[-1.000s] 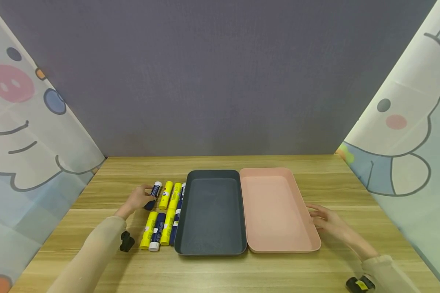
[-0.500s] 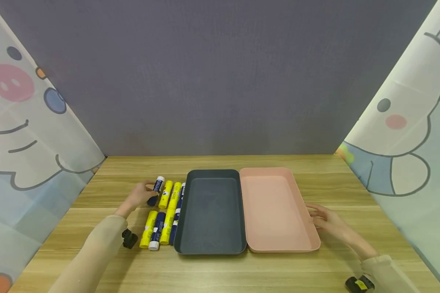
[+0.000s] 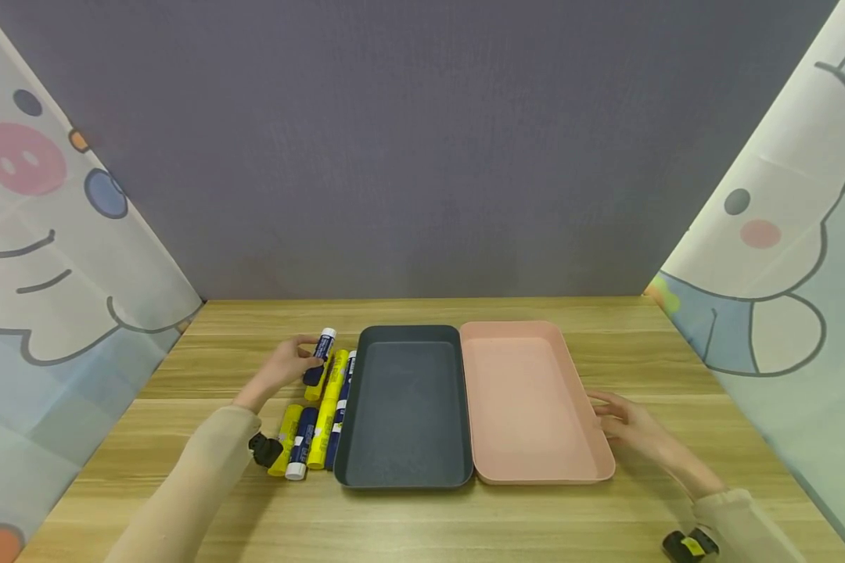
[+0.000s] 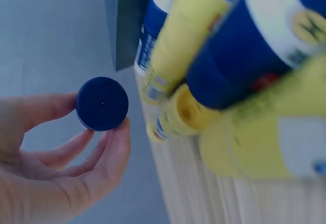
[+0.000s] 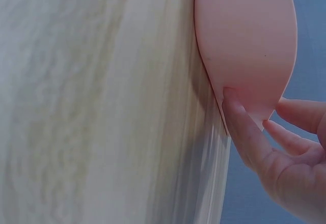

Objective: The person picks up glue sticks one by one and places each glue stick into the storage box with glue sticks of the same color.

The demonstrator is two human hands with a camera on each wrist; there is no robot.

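My left hand pinches a dark blue glue stick with a white end, tilted and raised above a yellow glue stick. In the left wrist view the held stick's round blue end sits between thumb and fingertips. More yellow and blue glue sticks lie in rows left of the dark grey tray. At the right, my right hand rests against the outer side of the pink tray. In the right wrist view its fingers touch that tray's wall, loosely extended.
The two trays stand side by side on a wooden table. Behind the table rises a dark grey panel. Cartoon-printed sheets flank both sides.
My left hand has lifted the blue glue stick and carried it right and slightly away from me, over the neighbouring yellow one. The right hand and both trays stay put.
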